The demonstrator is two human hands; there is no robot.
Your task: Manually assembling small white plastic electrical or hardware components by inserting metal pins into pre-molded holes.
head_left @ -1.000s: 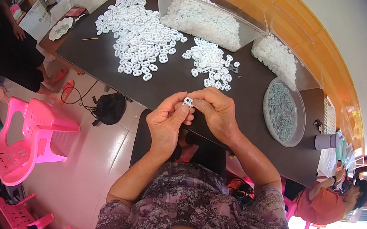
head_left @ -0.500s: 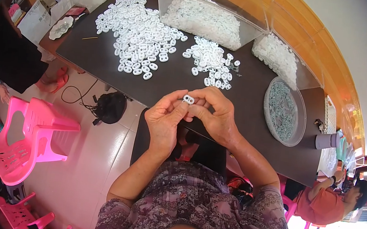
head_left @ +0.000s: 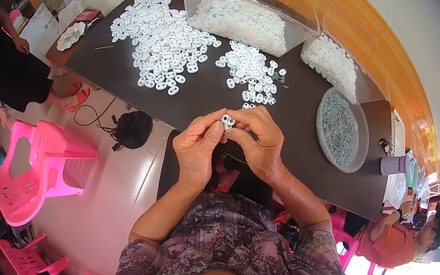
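A small white oval plastic piece with two dark holes (head_left: pixel 227 120) is held up between both hands, just off the table's near edge. My left hand (head_left: pixel 196 146) is closed, its thumb and index finger pinching the piece's left side. From the right, my right hand (head_left: pixel 260 141) grips the same piece between thumb and curled fingers. A second white part seems to show just under it, partly hidden by the thumbs. Beyond my hands lie a small heap of white pieces (head_left: pixel 245 62) and, to its left, a larger heap of two-hole oval pieces (head_left: pixel 168 43).
A clear bin (head_left: pixel 301 33) of white pieces stands at the back, another clear bin (head_left: pixel 368 68) beside it. A round tub (head_left: pixel 361 138) of small grey-green parts and a grey cup (head_left: pixel 393 165) are at right. Pink chairs (head_left: pixel 35 170) stand left; other people are at both sides.
The held piece has tilted upright, with a second white part now showing below it. Both hands stay nearly in place. The view has shifted slightly.
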